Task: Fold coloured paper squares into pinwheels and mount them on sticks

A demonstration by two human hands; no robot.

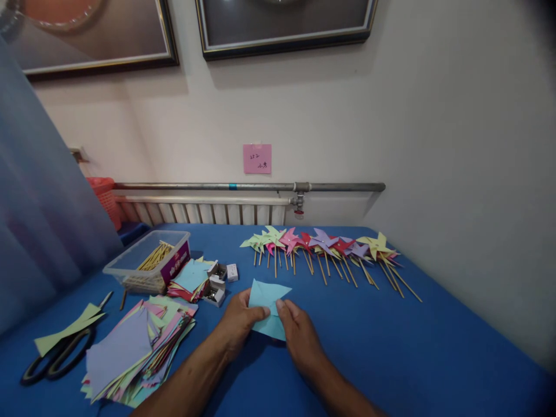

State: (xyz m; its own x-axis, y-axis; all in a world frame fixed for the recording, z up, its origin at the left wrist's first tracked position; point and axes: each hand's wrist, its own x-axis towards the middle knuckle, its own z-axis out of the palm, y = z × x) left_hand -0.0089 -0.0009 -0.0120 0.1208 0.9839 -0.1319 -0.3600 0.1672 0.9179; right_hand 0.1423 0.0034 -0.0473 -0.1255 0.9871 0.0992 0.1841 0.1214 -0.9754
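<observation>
- Head view: the paper (pixel 266 296), light blue, is between the two hands, seemingly just above the desk (pixel 369 341), with the stack (pixel 119 353) to its left and the pinwheels (pixel 324 240) beyond it.
- Left grip (pixel 240 318): pinching the paper's left side, thumb flat on its face, pointing to the middle; the fingers behind are mostly hidden.
- Right grip (pixel 299 330): pinching the right side, thumb tip near the middle.
- Handling, as I judge it: next to no weight, thin, bends easily but takes a crease; dry and not slippery.
- Weak spots: it looks slit at the right, so a sideways pull there could tear it.
- Best hold: thumb and fingertips, lightly, near the uncut middle; a loose point can be bent by its tip.
</observation>
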